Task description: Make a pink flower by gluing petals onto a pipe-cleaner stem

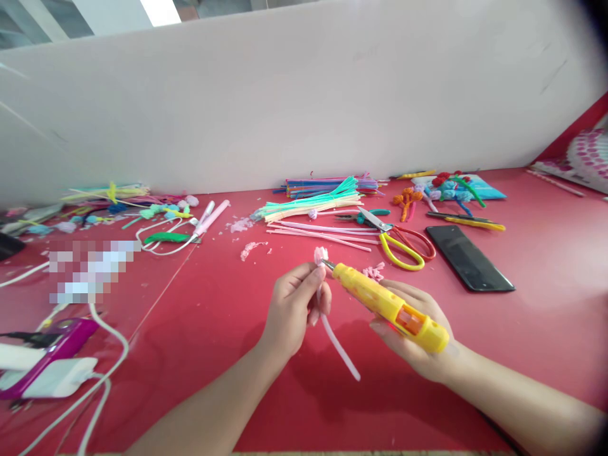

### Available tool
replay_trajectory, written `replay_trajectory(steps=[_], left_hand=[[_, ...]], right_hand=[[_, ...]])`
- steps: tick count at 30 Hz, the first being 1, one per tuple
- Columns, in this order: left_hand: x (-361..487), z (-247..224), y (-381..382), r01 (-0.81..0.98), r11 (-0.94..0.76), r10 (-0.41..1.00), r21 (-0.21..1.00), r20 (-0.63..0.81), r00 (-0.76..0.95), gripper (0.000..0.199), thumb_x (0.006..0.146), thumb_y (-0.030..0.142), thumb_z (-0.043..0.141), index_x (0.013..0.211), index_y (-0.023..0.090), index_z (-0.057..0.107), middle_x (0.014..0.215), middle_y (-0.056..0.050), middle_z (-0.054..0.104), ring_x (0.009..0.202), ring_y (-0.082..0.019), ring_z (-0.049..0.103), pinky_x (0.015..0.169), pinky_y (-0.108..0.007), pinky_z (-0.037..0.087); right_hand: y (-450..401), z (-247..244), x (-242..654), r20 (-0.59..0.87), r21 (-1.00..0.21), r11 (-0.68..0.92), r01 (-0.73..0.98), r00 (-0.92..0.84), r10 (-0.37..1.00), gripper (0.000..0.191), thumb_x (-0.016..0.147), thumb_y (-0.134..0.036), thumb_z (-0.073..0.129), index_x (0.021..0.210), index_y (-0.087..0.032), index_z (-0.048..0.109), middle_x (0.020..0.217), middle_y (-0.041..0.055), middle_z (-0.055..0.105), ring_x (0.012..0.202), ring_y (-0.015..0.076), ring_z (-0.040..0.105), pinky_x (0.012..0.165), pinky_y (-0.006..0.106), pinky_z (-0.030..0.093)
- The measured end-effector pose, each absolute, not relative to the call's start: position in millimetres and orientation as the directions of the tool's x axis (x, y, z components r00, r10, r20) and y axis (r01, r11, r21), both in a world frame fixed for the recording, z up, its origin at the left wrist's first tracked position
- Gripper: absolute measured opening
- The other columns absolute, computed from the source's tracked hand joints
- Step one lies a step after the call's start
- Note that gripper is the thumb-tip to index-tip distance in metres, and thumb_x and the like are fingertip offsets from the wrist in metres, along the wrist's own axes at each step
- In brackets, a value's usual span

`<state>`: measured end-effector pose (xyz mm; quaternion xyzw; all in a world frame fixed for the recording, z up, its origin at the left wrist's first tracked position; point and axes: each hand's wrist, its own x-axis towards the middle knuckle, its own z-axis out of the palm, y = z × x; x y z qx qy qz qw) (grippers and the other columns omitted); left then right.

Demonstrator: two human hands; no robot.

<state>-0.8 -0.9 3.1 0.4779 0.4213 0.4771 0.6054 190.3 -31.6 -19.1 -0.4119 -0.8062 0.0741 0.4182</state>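
Between the thumb and fingers of my left hand (297, 297) is a pink pipe-cleaner flower (321, 254). Its pale pink stem (339, 347) hangs down to the right below the hand. My right hand (418, 316) is closed around a yellow hot glue gun (375, 297), whose metal nozzle points left and meets the base of the flower head; whether it touches cannot be told. Small pink clippings (374, 272) lie just behind the glue gun. Scissors (396, 237) with one yellow and one red handle rest open beyond it.
Bundled pipe cleaners (308, 204) and loose pink ones (327, 233) lie toward the white partition (285, 107). A black phone (470, 258) is at right, near finished flowers (446, 187). A pink hair-straightener-like tool (211, 218), white cables (111, 335) and a purple power strip (61, 351) occupy the left.
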Motion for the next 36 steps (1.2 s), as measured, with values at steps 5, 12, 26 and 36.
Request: replay_trajectory(steps=[5, 12, 26, 36], left_hand=[[-0.2, 5.0, -0.6, -0.174, 0.100, 0.980, 0.980, -0.067, 0.190, 0.029, 0.087, 0.036, 0.056, 0.064, 0.018, 0.053, 0.045, 0.005, 0.051, 0.034, -0.005, 0.034, 0.033, -0.018, 0.019], [-1.1, 3.2, -1.3, -0.109, 0.069, 0.984, 0.992, -0.049, 0.171, 0.031, 0.088, 0.038, 0.053, 0.064, 0.018, 0.051, 0.047, 0.005, 0.052, 0.035, -0.005, 0.034, 0.034, -0.019, 0.021], [-17.4, 2.1, 24.4, 0.265, -0.106, 0.994, 0.958, 0.091, 0.066, 0.024, 0.089, 0.036, 0.046, 0.077, 0.019, 0.058, 0.048, 0.005, 0.050, 0.038, -0.009, 0.037, 0.041, -0.021, 0.029], [-5.1, -1.3, 4.2, 0.108, -0.027, 0.961, 0.994, -0.004, 0.278, 0.028, 0.090, 0.038, 0.049, 0.074, 0.017, 0.058, 0.045, 0.006, 0.041, 0.042, -0.007, 0.033, 0.044, -0.020, 0.025]], right_hand=[[-31.8, -18.5, 190.3, 0.594, -0.483, 0.635, 0.603, -0.307, 0.743, 0.022, 0.088, -0.035, 0.051, 0.070, -0.022, 0.053, 0.066, 0.0031, 0.060, 0.061, 0.0178, 0.059, 0.053, 0.030, 0.045], [-31.5, -18.4, 189.4, 0.582, -0.504, 0.635, 0.585, -0.314, 0.750, 0.024, 0.088, -0.035, 0.052, 0.069, -0.021, 0.049, 0.065, 0.0021, 0.058, 0.061, 0.0166, 0.058, 0.053, 0.029, 0.043], [-21.9, -21.1, 185.6, 0.445, -0.605, 0.483, 0.633, -0.234, 0.864, 0.011, 0.083, -0.026, 0.055, 0.077, -0.021, 0.048, 0.076, 0.0019, 0.052, 0.067, 0.0157, 0.053, 0.058, 0.027, 0.043], [-20.6, -26.3, 174.4, 0.227, -0.532, 0.538, 0.654, -0.502, 0.834, 0.028, 0.070, -0.021, 0.066, 0.097, -0.018, 0.058, 0.095, 0.0063, 0.057, 0.089, 0.0208, 0.053, 0.081, 0.034, 0.045]])
